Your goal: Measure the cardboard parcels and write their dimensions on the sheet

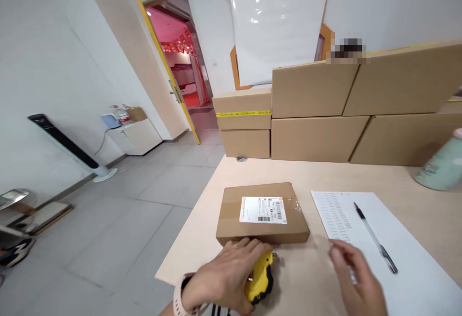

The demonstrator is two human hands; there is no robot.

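My left hand (234, 268), with a pale-banded watch on its wrist, is wrapped round a yellow and black tape measure (262, 280). It stands on the table right at the near side of a brown cardboard box (231, 205). A white printed label (263, 210) is stuck on the top of the box, and clear tape glints at its right end. My right hand (355, 277) is over the near left part of a printed paper sheet (361, 200). Its thumb and fingertips are pinched together; what they hold, if anything, is too small to make out. A black pen (375, 239) lies on the sheet.
Stacked cardboard boxes (317, 138) line the back of the table (202, 239). A person's head (348, 49), blurred out, shows above them. A green bottle (442, 162) stands at the right. The table's left edge drops to the tiled floor (144, 224).
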